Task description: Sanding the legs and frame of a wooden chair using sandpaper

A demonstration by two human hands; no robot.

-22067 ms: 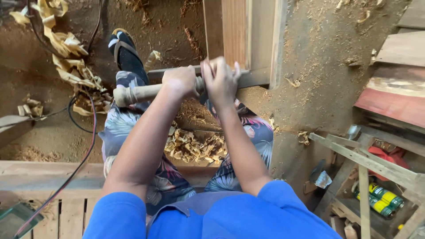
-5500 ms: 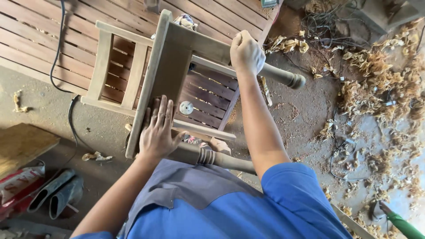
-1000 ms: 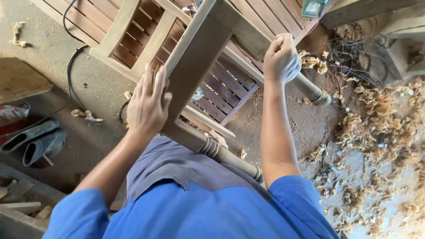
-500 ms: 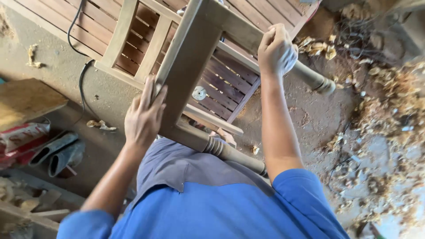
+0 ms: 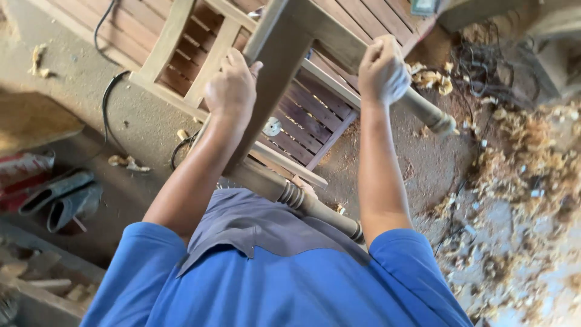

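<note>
**Both hands on an upturned wooden chair frame**

At far left, dark rubber boots (image 5: pixel 57 200) lie on the dusty floor, with a black cable (image 5: pixel 109 97) beyond. The left hand (image 5: pixel 231 91) curls over the edge of the wooden chair frame (image 5: pixel 275 54), which is held tilted above a slatted wooden deck (image 5: pixel 315 109). The right hand (image 5: pixel 382 69) is clamped around a turned chair leg (image 5: pixel 433 118). Wood shavings (image 5: pixel 520 157) litter the ground at right.

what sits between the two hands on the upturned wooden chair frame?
In the head view, the flat wooden rail of the frame spans the gap from the left hand to the right hand, which grips a turned wooden leg. Slatted wood shows beneath.
</note>
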